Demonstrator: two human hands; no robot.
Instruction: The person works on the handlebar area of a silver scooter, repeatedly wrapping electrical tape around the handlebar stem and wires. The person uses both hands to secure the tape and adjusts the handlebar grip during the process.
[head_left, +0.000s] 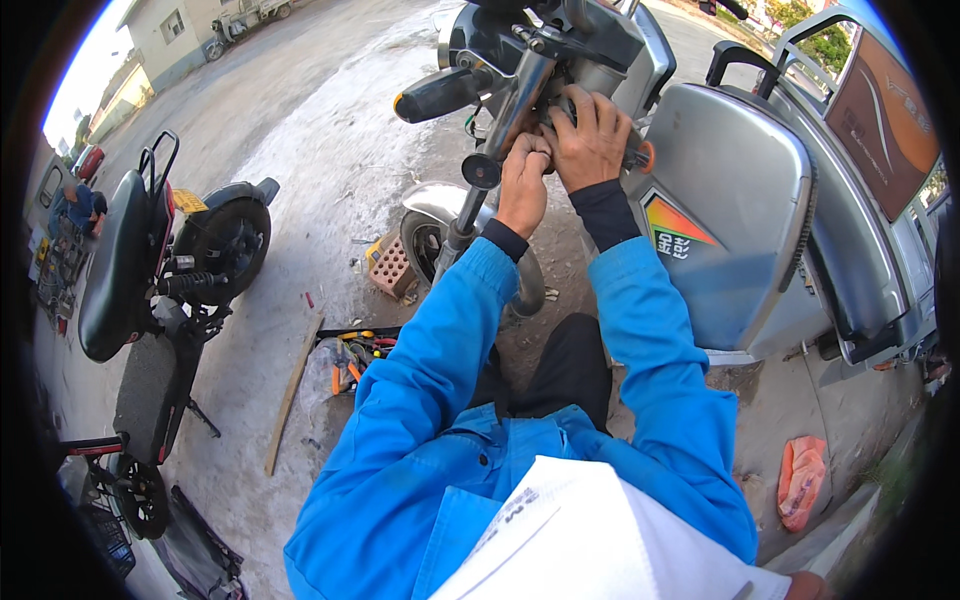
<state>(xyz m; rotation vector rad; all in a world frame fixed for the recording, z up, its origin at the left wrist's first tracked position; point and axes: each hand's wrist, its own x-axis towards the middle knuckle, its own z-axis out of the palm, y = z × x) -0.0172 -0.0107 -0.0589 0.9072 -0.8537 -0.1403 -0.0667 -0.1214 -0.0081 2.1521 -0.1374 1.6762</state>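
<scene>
My left hand and my right hand meet at the steering column of a grey cargo tricycle, just behind its shiny metal fork tube. The left fingers are bent close together beside the tube; whatever is between them is too small to tell. My right hand reaches over the inner side of the column, its fingertips hidden among the parts there. A black turn signal sticks out to the left of the tube, with thin loose wires below it. A round black cap sits lower on the fork.
A perforated brick lies by the front wheel. Hand tools with orange handles and a wooden strip lie to the left. An electric scooter stands further left; a person crouches behind it. The grey body panel rises at right.
</scene>
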